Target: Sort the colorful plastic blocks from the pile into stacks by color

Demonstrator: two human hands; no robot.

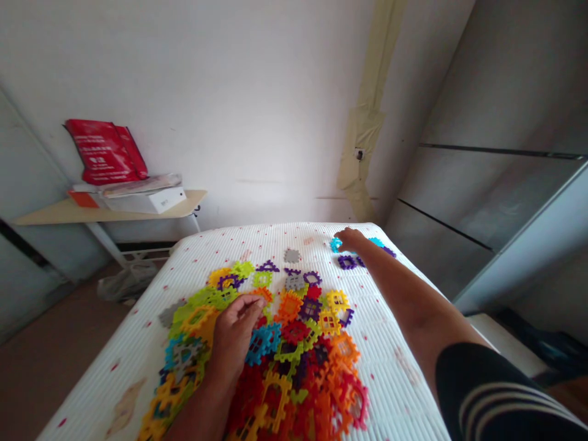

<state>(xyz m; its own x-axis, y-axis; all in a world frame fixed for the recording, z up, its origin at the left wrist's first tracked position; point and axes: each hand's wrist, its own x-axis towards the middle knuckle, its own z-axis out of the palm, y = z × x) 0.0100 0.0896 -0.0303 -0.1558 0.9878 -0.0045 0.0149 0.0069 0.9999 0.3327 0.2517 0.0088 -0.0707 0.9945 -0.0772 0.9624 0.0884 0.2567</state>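
A large heap of interlocking plastic building pieces point(294, 361) in orange, red, yellow, green, cyan and purple lies across a white ribbed mattress point(395, 367). My left hand point(234, 334) rests on the heap with its fingers curled, close to a cyan piece and an orange piece. Whether it holds anything is hidden. My right arm stretches to the far side, where my right hand point(350, 240) sits over a cyan piece point(335, 245). A purple ring piece point(346, 262) lies just below that hand, and a grey piece point(292, 255) lies apart to its left.
The mattress edges fall away to a brown floor point(59, 380) on the left. A narrow shelf point(110, 211) holds a red bag point(105, 152) and a white box point(147, 200). A plastic bag point(124, 285) sits beneath it. Grey cabinet doors point(487, 196) stand at right.
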